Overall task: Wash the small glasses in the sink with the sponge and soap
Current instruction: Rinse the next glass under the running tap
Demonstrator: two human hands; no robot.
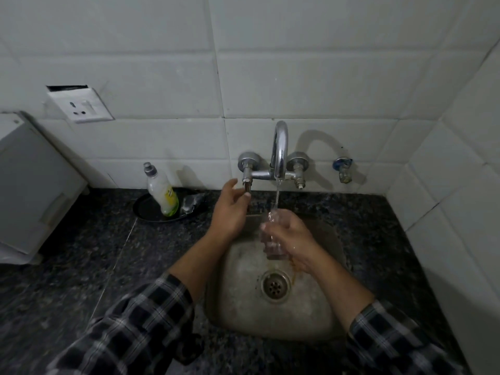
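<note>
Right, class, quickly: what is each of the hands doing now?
Left hand: pinches the left tap handle.
Right hand: grips a small glass under the running water.

clear glass; dull stained steel sink; glossy chrome tap; speckled stone counter.

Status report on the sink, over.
Left hand pinching tap handle. Right hand gripping glass under running water. Soap bottle on tray, out of the way.

Location: domestic kitchen, wash area. Indicators: SS sink recessed in dark speckled granite c-top; wall-mtd mixer tap w/ water running; white tiled wall; dish-soap bottle on black tray; wall socket at left.
</note>
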